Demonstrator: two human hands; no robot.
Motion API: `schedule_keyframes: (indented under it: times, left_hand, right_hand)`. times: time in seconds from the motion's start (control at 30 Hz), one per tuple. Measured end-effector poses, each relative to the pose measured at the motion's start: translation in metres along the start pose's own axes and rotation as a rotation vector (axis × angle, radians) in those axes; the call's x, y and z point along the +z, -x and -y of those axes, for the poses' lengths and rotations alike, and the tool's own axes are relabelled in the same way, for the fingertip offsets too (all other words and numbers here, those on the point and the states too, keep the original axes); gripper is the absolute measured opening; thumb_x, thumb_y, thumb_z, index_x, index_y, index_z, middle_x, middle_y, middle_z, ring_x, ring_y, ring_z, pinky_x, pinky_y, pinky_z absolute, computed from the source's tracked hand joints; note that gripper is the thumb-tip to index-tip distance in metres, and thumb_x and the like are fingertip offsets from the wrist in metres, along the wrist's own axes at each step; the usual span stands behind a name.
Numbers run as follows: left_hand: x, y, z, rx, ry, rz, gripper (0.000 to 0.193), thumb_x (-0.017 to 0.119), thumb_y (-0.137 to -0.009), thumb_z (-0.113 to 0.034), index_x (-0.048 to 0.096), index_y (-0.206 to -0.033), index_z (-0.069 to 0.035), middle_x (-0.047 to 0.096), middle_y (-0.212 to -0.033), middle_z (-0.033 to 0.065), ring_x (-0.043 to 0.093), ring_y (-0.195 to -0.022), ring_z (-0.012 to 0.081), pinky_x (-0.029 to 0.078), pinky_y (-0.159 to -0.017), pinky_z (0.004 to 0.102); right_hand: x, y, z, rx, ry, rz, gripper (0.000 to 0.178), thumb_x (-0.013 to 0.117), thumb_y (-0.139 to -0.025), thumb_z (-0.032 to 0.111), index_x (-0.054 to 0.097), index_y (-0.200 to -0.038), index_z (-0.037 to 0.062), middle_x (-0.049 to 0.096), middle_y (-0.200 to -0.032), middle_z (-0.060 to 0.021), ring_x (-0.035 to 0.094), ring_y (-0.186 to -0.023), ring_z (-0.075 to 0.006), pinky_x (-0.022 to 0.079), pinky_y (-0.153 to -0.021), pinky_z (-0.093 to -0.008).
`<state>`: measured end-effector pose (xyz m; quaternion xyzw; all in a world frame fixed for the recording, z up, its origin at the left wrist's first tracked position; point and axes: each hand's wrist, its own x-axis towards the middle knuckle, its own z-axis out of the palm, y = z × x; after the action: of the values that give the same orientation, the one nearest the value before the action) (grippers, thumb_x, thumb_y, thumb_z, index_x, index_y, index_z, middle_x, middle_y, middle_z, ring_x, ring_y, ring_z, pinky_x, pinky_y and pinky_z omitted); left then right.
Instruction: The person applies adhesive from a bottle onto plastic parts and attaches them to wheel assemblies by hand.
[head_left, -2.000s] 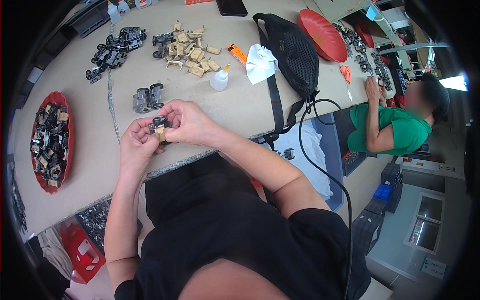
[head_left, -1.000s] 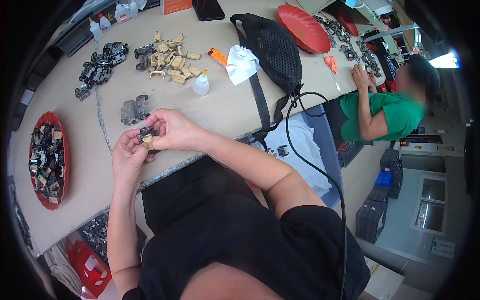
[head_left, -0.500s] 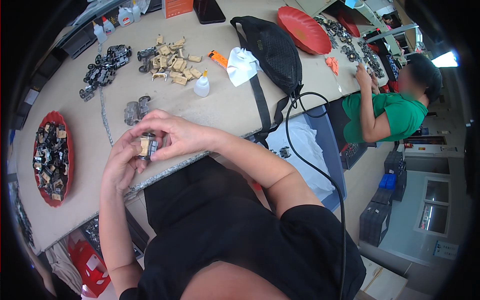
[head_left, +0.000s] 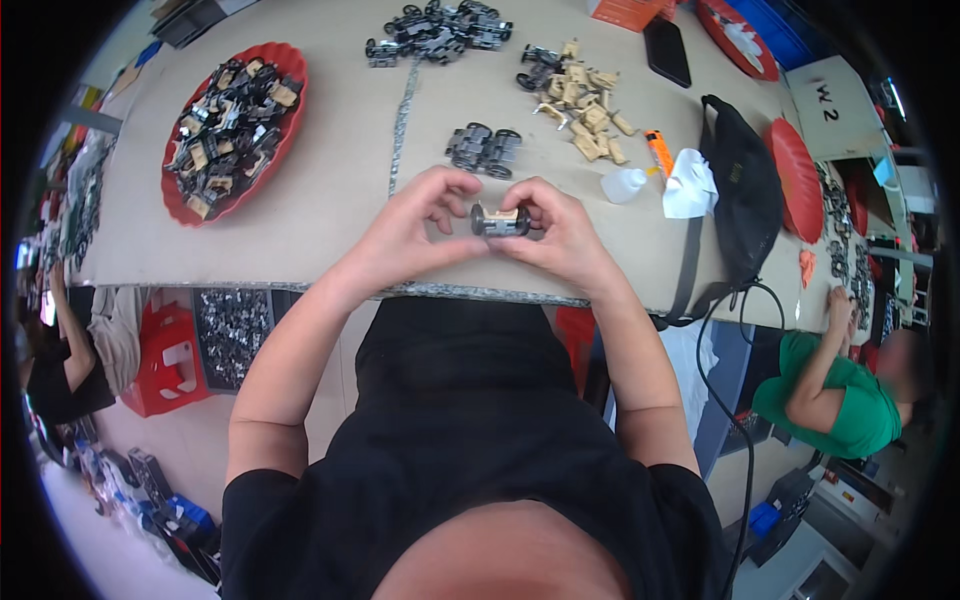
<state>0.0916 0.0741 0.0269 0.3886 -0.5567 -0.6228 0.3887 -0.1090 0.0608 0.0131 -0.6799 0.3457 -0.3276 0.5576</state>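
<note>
My right hand (head_left: pixel 562 232) grips a small toy car chassis (head_left: pixel 503 226) with black wheels and a beige part on its upper side. Beside it, my left hand (head_left: pixel 425 225) has its fingers curved and apart; its thumb reaches just under the chassis, and whether it touches is hard to make out. Beyond my hands lie a few more wheeled chassis (head_left: pixel 483 150) on the table. A heap of beige plastic parts (head_left: pixel 590 110) is farther right, with dark chassis at its edge. Several more dark chassis (head_left: pixel 440 35) are piled at the far side.
A red scalloped tray (head_left: pixel 292 128) at left holds many assembled pieces. To the right are a white glue bottle (head_left: pixel 622 185), an orange packet (head_left: pixel 659 152), a white tissue (head_left: pixel 690 185), a black bag (head_left: pixel 745 190) and a phone (head_left: pixel 667 52). A co-worker in green (head_left: pixel 835 400) sits at right.
My view has turned left, shifting the table items across the picture. My left hand has moved off the chassis, which had been between both hands and now sits in the right.
</note>
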Motion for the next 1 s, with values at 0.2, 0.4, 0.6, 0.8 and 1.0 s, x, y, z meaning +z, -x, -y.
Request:
schedule_keyframes:
  times: [0.2,0.4,0.6,0.8,1.0]
  left_hand:
    - [0.001,0.0,-0.001,0.315,-0.605,0.017,0.03,0.064,-0.065,-0.004,0.052,-0.093,-0.006,0.052,-0.084,0.0066,0.056,-0.071,0.0192,0.045,-0.062,0.029]
    - [-0.001,-0.008,-0.013,0.371,-0.853,0.111,0.025,0.064,-0.06,-0.006,0.053,-0.083,-0.006,0.054,-0.077,0.0073,0.056,-0.07,0.0243,0.045,-0.059,0.0317]
    - [-0.001,-0.008,-0.006,0.259,-0.706,0.104,0.027,0.063,-0.057,0.003,0.054,-0.083,-0.002,0.056,-0.079,0.0073,0.057,-0.072,0.0203,0.047,-0.062,0.0279]
    - [-0.006,-0.004,-0.001,0.297,-0.66,0.1,0.024,0.063,-0.06,0.001,0.054,-0.082,-0.001,0.056,-0.08,0.0078,0.057,-0.075,0.0207,0.046,-0.066,0.0286]
    - [-0.004,-0.003,-0.001,0.314,-0.608,0.049,0.022,0.064,-0.063,-0.006,0.053,-0.082,-0.003,0.056,-0.078,0.0088,0.057,-0.071,0.0236,0.046,-0.062,0.0315]
  right_hand:
    - [0.004,-0.005,0.0,-0.077,0.078,-0.057,0.029,0.07,-0.063,0.005,0.05,-0.084,0.0039,0.051,-0.077,-0.0015,0.049,-0.062,-0.0079,0.042,-0.054,-0.0213]
    - [0.002,-0.004,0.008,-0.068,0.25,-0.011,0.028,0.07,-0.062,0.005,0.05,-0.081,0.0049,0.05,-0.076,-0.0018,0.049,-0.061,-0.0094,0.041,-0.054,-0.0219]
    - [0.0,-0.007,0.007,-0.08,0.226,0.007,0.026,0.07,-0.062,0.005,0.051,-0.079,0.005,0.049,-0.075,-0.0009,0.045,-0.059,-0.0083,0.038,-0.052,-0.0216]
    - [0.002,-0.011,0.009,-0.071,0.207,0.033,0.025,0.07,-0.062,0.004,0.052,-0.079,0.0048,0.048,-0.076,-0.0001,0.042,-0.059,-0.0069,0.035,-0.05,-0.0207]
    - [0.007,-0.006,0.008,-0.044,0.096,-0.061,0.034,0.069,-0.063,0.002,0.051,-0.093,0.0021,0.049,-0.086,-0.0026,0.045,-0.062,-0.0052,0.037,-0.051,-0.0172]
